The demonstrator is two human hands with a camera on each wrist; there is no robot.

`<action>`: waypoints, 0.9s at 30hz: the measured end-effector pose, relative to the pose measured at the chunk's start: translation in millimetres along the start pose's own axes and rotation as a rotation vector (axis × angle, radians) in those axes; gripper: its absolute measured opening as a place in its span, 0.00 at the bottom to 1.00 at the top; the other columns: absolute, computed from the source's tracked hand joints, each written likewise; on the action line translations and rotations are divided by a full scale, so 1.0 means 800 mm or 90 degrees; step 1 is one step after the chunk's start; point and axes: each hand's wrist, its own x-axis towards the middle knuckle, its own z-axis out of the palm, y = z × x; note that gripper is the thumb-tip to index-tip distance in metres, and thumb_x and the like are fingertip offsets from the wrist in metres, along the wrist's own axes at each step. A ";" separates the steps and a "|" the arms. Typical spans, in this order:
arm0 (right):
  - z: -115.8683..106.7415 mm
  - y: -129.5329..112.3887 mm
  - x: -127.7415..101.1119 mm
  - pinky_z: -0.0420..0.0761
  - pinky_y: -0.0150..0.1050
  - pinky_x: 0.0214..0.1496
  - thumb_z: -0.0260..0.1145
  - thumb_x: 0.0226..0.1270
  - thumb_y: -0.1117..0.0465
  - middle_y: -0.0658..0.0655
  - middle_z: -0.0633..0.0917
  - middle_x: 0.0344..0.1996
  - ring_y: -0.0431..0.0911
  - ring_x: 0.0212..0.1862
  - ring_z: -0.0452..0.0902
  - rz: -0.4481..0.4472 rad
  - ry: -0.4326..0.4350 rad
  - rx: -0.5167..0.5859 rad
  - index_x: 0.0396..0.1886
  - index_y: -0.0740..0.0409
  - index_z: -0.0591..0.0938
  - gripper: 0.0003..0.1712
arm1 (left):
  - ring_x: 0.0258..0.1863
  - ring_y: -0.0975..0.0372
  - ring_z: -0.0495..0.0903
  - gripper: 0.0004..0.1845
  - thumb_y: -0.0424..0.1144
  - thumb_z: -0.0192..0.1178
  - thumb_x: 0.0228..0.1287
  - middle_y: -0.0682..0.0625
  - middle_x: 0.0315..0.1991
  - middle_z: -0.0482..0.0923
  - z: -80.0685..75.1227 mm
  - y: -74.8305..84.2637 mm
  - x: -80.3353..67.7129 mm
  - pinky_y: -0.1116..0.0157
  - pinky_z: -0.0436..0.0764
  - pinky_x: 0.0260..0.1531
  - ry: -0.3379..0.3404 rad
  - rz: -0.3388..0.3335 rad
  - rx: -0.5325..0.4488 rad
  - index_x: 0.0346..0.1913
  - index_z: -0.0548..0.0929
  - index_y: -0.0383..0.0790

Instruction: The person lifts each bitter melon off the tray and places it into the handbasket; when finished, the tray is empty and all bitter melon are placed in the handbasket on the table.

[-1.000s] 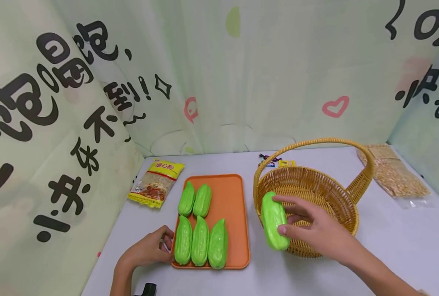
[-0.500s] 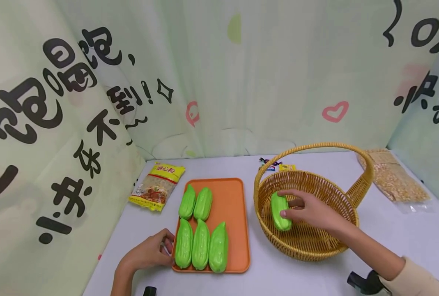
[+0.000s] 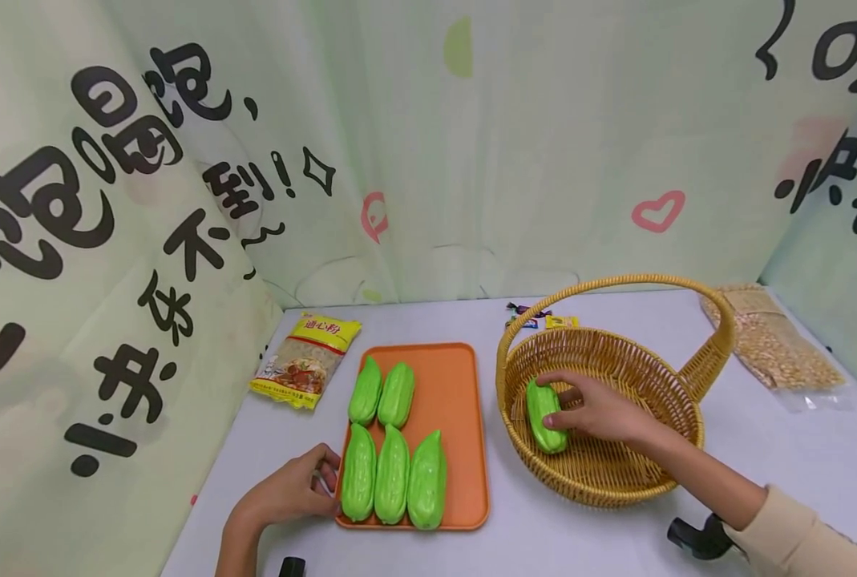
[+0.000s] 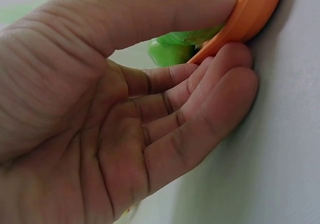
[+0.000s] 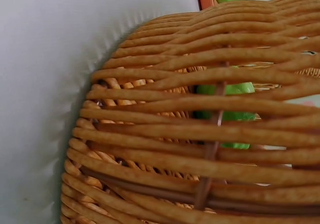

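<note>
In the head view my right hand (image 3: pixel 597 407) holds a glossy green, ribbed gourd (image 3: pixel 546 417) between thumb and fingers, low inside the wicker basket (image 3: pixel 608 498). The right wrist view looks through the basket's weave (image 5: pixel 150 131) at bits of green; that hand is hidden there. My left hand (image 3: pixel 294 485) is at the front left corner of an orange tray (image 3: pixel 460 417). The left wrist view has its thumb over the tray's rim (image 4: pixel 257 13), with the fingertips against the outer wall below. Several similar gourds (image 3: pixel 393 477) lie in two rows on the tray's left side.
The basket's tall handle (image 3: pixel 626 280) arches above its bowl. Behind it are a few small wrapped sweets (image 3: pixel 561 320). A yellow food packet (image 3: pixel 308 359) lies behind the tray to the left, and a bag of grains (image 3: pixel 785 344) at the far right. Printed curtains enclose the table.
My right hand has carried the gourd from over the basket's left rim down into the bowl; over the last half second it barely moves. My left hand stays at the tray.
</note>
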 end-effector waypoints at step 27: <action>-0.001 -0.001 -0.007 0.79 0.53 0.49 0.72 0.63 0.52 0.72 0.74 0.59 0.66 0.58 0.74 -0.034 0.014 -0.049 0.69 0.58 0.69 0.37 | 0.31 0.57 0.76 0.27 0.36 0.73 0.49 0.47 0.35 0.75 0.002 0.003 -0.001 0.63 0.75 0.30 0.008 -0.006 0.011 0.51 0.73 0.35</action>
